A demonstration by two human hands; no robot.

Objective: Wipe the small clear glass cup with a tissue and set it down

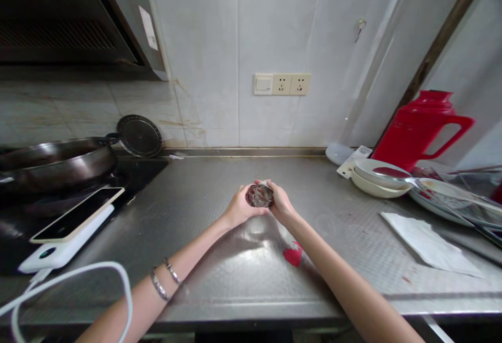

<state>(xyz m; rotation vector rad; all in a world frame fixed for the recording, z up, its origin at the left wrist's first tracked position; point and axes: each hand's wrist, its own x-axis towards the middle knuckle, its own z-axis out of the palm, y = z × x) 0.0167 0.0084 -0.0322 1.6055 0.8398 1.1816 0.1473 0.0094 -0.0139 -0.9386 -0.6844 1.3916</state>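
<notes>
Between my two hands, above the middle of the metal counter [188, 196], is a small round dark object [259, 196] with a shiny, see-through-looking face and reddish-brown patches. Its exact kind cannot be made out. My left hand [243, 208] curls round its left side, the thumb along the lower edge. From the right, my right hand [279, 201] closes on it, and a bit of something whitish shows by those fingers at the top. A torn red scrap [292, 254] lies on the counter below, close to my right forearm.
At left, a phone [78, 215] rests on a white power bank [66, 243] with a cable, beside a large pan [58, 162]. A round black lid [139, 136] leans on the wall. Right: a red thermos jug [419, 128], stacked bowls [376, 189], a white napkin [429, 243].
</notes>
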